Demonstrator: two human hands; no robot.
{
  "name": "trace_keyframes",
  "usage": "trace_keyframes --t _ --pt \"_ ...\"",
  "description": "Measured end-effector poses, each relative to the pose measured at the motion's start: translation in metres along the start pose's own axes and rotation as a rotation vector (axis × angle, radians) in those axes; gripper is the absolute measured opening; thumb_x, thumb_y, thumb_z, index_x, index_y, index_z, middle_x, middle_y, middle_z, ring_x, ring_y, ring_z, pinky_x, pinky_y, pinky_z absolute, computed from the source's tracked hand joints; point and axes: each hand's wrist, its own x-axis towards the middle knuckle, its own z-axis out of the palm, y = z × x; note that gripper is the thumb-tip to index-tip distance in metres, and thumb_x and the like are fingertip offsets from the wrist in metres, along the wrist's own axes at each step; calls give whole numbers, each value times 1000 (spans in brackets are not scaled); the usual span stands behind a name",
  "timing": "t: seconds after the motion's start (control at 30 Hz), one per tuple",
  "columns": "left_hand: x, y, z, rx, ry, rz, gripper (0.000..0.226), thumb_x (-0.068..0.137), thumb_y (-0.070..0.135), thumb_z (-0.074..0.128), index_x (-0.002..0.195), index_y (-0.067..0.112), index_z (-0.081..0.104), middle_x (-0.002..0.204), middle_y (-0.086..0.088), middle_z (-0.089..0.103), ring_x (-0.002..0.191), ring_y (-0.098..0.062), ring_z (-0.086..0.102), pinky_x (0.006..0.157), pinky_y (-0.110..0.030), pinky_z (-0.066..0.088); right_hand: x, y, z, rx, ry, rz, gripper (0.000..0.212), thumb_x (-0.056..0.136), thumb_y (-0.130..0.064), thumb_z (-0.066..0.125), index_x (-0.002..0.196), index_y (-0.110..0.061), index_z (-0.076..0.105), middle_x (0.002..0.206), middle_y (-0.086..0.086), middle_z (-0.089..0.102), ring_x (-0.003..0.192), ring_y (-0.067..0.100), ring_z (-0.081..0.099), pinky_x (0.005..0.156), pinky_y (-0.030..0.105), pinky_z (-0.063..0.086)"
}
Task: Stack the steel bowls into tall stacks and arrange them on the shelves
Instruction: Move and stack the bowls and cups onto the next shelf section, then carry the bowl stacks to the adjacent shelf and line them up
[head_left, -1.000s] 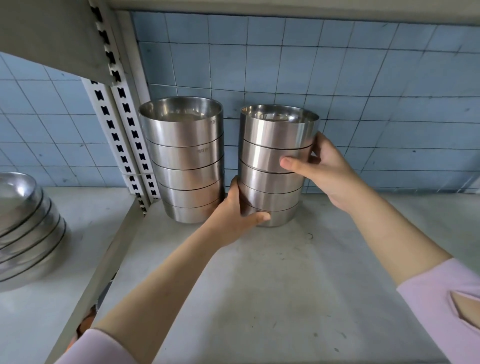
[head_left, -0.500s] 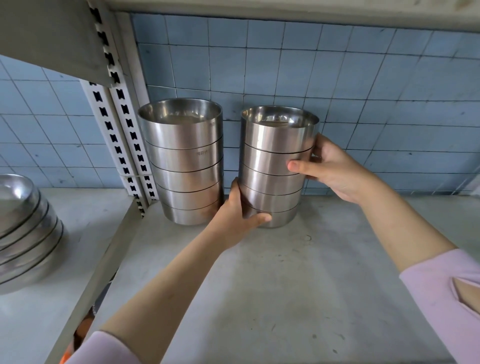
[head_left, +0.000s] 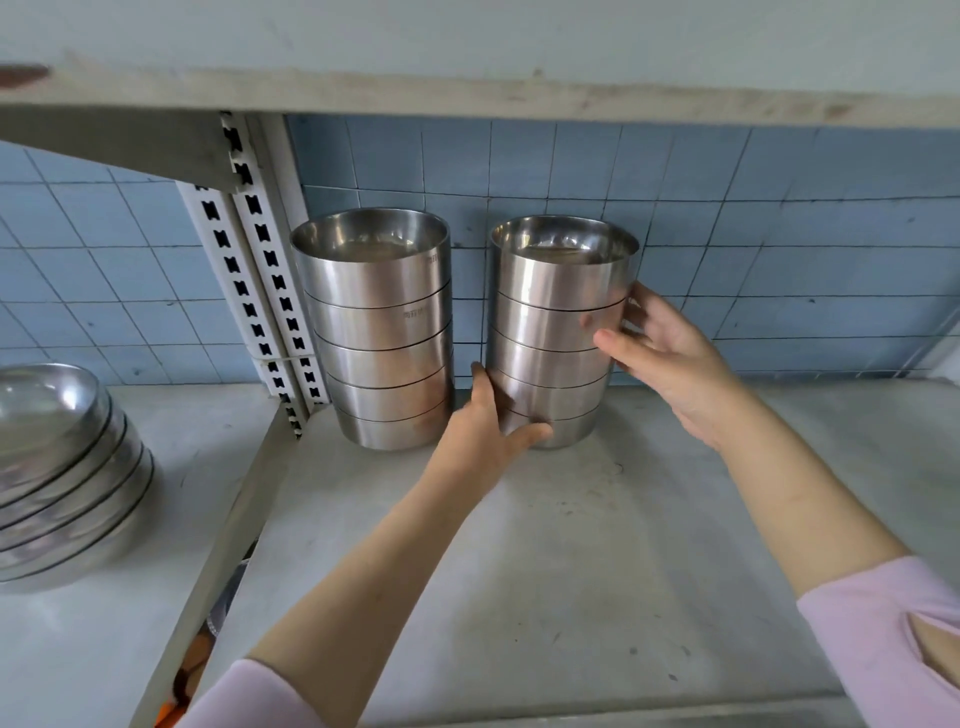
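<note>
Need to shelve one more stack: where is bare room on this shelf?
The shelf is bare right of the held stack, along the tiled wall, and across the front. Crowded: the narrow gap between the held stack and the corner stack, where the left hand sits; the right hand grips the far side.

Tiny stamped marks (head_left: 415, 313) on the left bowl stack (head_left: 374, 358) are unreadable.
</note>
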Motion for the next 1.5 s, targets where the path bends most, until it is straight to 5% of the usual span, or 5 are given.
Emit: trace_keyframes --t 0.3,0.47,0.63,1.03,1.5 --pt "-123 -20 -61 280 0 307 43 90 36 65 131 27 57 134 13 55 107 -6 56 87 -7 31 -151 -16 31 -308 311 38 45 83 -27 77 124 -36 62 129 -19 61 123 0 53 106 28 41" --pt "-199 -62 -109 413 97 310 42 88 34 67 128 26 61 139 8 54 123 -16 55 104 -31 43 -217 -28 77 -512 296 -8 43 83 -25 77 123 -31 63 123 -22 58 108 -14 51 98 6 33" --pt "-267 -101 -161 586 288 155 41 85 34 71 124 28 64 135 6 59 122 -23 56 97 -45 49 -224 -31 143 -700 81 -132 47 85 -29 74 130 -24 61 133 -11 58 128 11 50 108 24 34" --pt "-431 -211 -320 476 671 -234 49 89 33 66 136 24 55 142 4 52 127 -24 51 105 -41 43 -227 -80 381 -566 -264 -413 56 87 -29 71 139 -17 54 141 -3 54 133 13 46 110 25 33" --pt "-538 -383 -550 370 828 -281 51 90 27 66 138 23 51 142 4 50 132 -16 45 109 -27 32 -222 -150 725 -342 -307 -471 49 90 -26 68 137 -19 55 131 -8 56 119 -1 46 99 9 30"
